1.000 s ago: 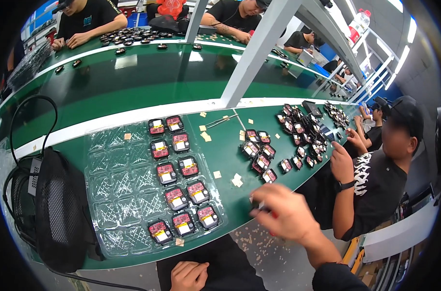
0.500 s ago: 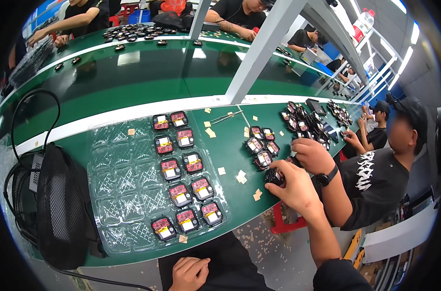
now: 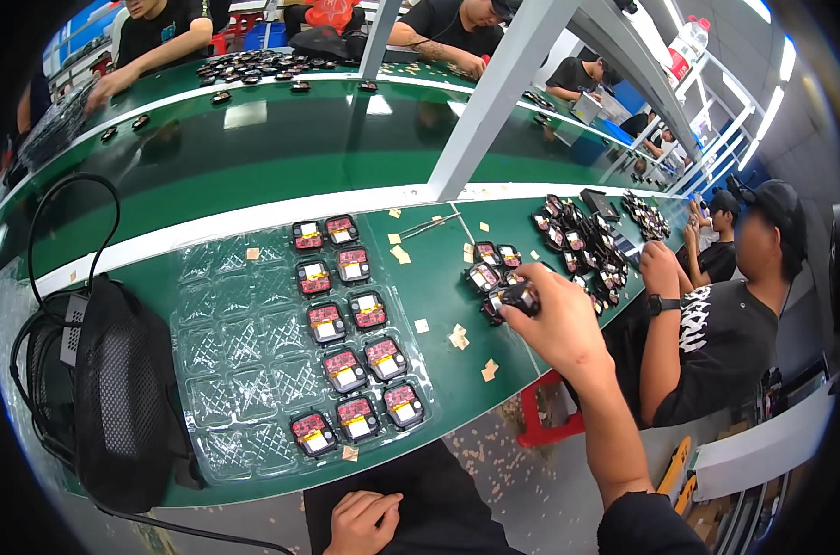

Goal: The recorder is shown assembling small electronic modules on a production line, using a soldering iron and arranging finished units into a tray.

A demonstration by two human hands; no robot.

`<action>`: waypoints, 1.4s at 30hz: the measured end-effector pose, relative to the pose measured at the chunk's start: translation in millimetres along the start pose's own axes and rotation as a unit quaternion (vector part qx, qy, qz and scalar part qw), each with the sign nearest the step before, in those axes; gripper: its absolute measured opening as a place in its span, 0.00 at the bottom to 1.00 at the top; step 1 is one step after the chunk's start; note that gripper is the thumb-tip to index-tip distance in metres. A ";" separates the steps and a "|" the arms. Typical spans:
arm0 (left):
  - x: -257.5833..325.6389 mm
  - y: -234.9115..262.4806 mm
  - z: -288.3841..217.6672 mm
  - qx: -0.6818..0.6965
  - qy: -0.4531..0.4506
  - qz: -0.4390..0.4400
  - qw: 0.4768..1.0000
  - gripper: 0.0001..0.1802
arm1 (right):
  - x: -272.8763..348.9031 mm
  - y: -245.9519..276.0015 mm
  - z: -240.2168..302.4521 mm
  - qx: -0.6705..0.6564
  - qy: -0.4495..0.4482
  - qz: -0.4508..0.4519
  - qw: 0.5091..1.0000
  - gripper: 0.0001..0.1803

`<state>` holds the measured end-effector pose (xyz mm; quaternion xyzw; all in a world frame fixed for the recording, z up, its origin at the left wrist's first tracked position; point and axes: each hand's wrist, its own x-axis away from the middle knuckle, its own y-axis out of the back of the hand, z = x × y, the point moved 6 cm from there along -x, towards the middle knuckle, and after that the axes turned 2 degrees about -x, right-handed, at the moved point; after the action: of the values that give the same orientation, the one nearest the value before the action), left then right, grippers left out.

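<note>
My right hand (image 3: 568, 326) grips a small black electronic module (image 3: 520, 297) between thumb and fingers. It is just above the near side of a small cluster of similar square modules (image 3: 484, 276), which have red boards and white labels. Loosely curled on my dark-clothed lap, my left hand (image 3: 364, 522) shows nothing in it. To the left of the right hand lies a clear plastic blister tray (image 3: 244, 347). Its two right-hand columns hold several modules (image 3: 357, 417), and the pockets further left hold none.
Tweezers (image 3: 434, 223) and small tan paper bits (image 3: 459, 337) lie on the green table. A black mesh bag (image 3: 124, 398) with cables stands left. A larger module pile (image 3: 582, 242) lies right, by a seated co-worker (image 3: 716, 324). A grey post (image 3: 498, 106) rises beside the conveyor (image 3: 281, 148).
My right hand has moved up and left with the module, over the small cluster. The co-worker's hand beside it has drawn back. Conveyor modules have shifted slightly left. My left hand stays put.
</note>
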<state>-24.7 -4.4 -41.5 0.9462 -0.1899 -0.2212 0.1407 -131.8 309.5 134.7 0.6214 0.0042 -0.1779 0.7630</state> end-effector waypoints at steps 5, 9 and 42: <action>1.4 2.0 -1.9 -0.001 0.000 -0.001 1.000 0.08 | -10.7 -13.6 -3.7 0.022 -0.024 0.063 0.997 0.27; 7.3 2.4 5.4 -0.010 0.014 -0.010 1.000 0.08 | -8.9 -15.6 2.4 0.030 -0.002 0.106 0.994 0.24; 9.5 4.2 14.8 -0.002 0.060 -0.027 0.998 0.07 | -51.0 -10.5 -50.6 0.048 0.005 0.114 0.992 0.25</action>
<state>-25.1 -14.7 -56.3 0.9622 -0.1555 -0.1683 0.1472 -171.6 369.5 124.8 0.6543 -0.0711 -0.0861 0.7479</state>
